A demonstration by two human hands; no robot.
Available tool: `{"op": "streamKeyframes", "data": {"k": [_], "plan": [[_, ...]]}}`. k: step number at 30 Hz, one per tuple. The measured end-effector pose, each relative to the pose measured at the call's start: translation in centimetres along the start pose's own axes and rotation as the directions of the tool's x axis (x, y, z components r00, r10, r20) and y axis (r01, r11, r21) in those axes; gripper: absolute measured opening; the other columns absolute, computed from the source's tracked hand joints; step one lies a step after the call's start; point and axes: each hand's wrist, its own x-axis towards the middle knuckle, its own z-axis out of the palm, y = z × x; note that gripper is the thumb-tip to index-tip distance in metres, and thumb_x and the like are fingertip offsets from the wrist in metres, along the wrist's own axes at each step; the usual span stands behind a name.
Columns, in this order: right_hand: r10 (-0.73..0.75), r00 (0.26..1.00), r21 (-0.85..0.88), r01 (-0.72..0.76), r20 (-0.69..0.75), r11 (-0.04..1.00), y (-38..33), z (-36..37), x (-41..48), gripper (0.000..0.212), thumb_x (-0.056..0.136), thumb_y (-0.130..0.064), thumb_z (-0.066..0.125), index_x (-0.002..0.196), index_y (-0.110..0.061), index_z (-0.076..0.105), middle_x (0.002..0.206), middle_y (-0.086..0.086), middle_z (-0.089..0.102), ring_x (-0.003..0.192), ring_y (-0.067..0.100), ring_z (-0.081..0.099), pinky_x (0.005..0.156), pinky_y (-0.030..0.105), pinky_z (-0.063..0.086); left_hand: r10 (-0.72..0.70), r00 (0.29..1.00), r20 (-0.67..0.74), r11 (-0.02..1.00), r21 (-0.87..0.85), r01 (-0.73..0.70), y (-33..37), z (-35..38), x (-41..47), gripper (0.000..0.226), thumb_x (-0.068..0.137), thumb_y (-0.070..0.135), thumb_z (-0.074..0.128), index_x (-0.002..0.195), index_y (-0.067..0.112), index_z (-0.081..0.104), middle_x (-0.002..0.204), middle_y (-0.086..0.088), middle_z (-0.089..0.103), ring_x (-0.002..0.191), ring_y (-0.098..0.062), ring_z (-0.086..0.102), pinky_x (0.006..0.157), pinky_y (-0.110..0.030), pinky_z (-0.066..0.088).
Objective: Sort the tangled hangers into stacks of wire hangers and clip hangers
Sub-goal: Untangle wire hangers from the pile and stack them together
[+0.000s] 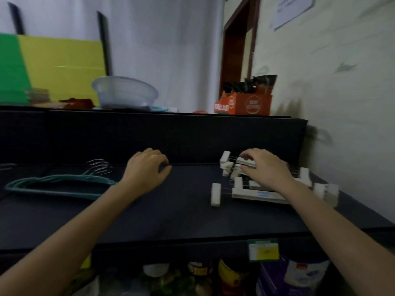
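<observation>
A stack of teal wire hangers (57, 186) lies flat at the left of the dark table (171, 214), metal hooks pointing toward the back. A pile of white clip hangers (256, 193) lies at the right, clips sticking out on several sides. My right hand (265, 169) rests on top of that pile, fingers bent over a white clip at its far left. My left hand (145, 169) hovers at the table's middle, just right of the wire stack, fingers loosely curled and holding nothing. The frame is blurred.
A raised dark ledge (149, 124) runs behind the table and carries a clear plastic basin (126, 92), an orange box (243, 103), and green and yellow boards (53, 67). A wall stands close on the right. Jars and packages (235, 274) sit below the front edge.
</observation>
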Motion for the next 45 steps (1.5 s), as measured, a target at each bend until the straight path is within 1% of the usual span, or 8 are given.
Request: {"op": "streamKeyframes", "data": {"k": [3,7,14,19,27,31,40,45], "plan": [[-0.154,0.988,0.093,0.151,0.027,0.984,-5.2,1.3,1.7,0.033,0.089,-0.035,0.054,0.120,-0.026,0.056,0.120,-0.005,0.059,0.109,0.016,0.054,0.076,0.029,0.041,-0.130,0.991,-0.011,0.990,0.059,0.131,-4.4,-3.0,-2.3,0.026,0.091,0.034,0.051,0.101,0.017,0.067,0.100,0.000,0.066,0.096,-0.020,0.055,0.076,-0.031,0.041],[-0.316,0.948,0.184,0.304,0.040,0.935,-12.7,2.5,3.5,0.032,0.089,-0.035,0.055,0.120,-0.027,0.056,0.119,-0.007,0.058,0.108,0.016,0.055,0.083,0.034,0.048,-0.270,0.963,-0.022,0.952,0.143,0.270,-9.8,-6.8,-6.5,0.026,0.091,0.035,0.052,0.102,0.017,0.067,0.103,-0.001,0.065,0.098,-0.020,0.055,0.076,-0.031,0.043],[-0.482,0.876,0.278,0.458,0.021,0.844,-25.8,5.0,5.2,0.033,0.088,-0.038,0.055,0.120,-0.029,0.055,0.118,-0.007,0.059,0.106,0.016,0.056,0.081,0.035,0.050,-0.433,0.901,-0.013,0.872,0.248,0.422,-18.8,-13.6,-14.8,0.027,0.091,0.036,0.051,0.106,0.018,0.064,0.105,0.000,0.065,0.096,-0.018,0.057,0.067,-0.028,0.044],[-0.504,0.863,0.332,0.466,0.033,0.820,-35.1,6.5,5.8,0.033,0.089,-0.038,0.055,0.120,-0.029,0.054,0.119,-0.007,0.059,0.105,0.016,0.056,0.081,0.034,0.050,-0.492,0.871,0.015,0.835,0.290,0.467,-25.6,-18.3,-20.0,0.027,0.091,0.038,0.050,0.101,0.019,0.066,0.099,0.002,0.067,0.086,-0.016,0.062,0.063,-0.029,0.048],[-0.500,0.863,0.359,0.445,0.075,0.821,-48.3,9.8,6.2,0.031,0.088,-0.040,0.056,0.118,-0.031,0.055,0.117,-0.007,0.060,0.104,0.016,0.057,0.083,0.035,0.050,-0.500,0.863,0.079,0.829,0.333,0.450,-35.5,-23.0,-26.6,0.023,0.091,0.038,0.051,0.099,0.023,0.066,0.099,0.005,0.065,0.089,-0.014,0.060,0.063,-0.025,0.042],[-0.510,0.852,0.360,0.442,0.119,0.822,-53.2,11.0,7.1,0.031,0.090,-0.041,0.053,0.118,-0.030,0.055,0.118,-0.005,0.059,0.105,0.019,0.056,0.084,0.037,0.049,-0.498,0.865,0.064,0.828,0.331,0.452,-39.2,-24.1,-28.3,0.023,0.091,0.038,0.051,0.100,0.023,0.066,0.098,0.006,0.064,0.090,-0.013,0.058,0.063,-0.022,0.035],[-0.557,0.805,0.364,0.465,0.206,0.807,-62.0,14.0,12.4,0.032,0.091,-0.045,0.050,0.118,-0.028,0.055,0.115,-0.004,0.060,0.100,0.018,0.058,0.082,0.036,0.052,-0.544,0.836,0.067,0.803,0.329,0.496,-48.1,-24.4,-30.2,0.026,0.092,0.040,0.048,0.107,0.026,0.064,0.107,0.007,0.063,0.099,-0.013,0.057,0.068,-0.023,0.040],[-0.561,0.769,0.342,0.460,0.308,0.819,-67.3,16.6,16.6,0.048,0.089,-0.056,0.045,0.122,-0.022,0.052,0.118,-0.001,0.057,0.102,0.019,0.056,0.087,0.038,0.050,-0.571,0.819,0.055,0.781,0.343,0.522,-53.7,-24.6,-29.1,0.024,0.091,0.041,0.049,0.101,0.027,0.064,0.097,0.010,0.062,0.078,-0.005,0.051,0.058,-0.021,0.039]]}}
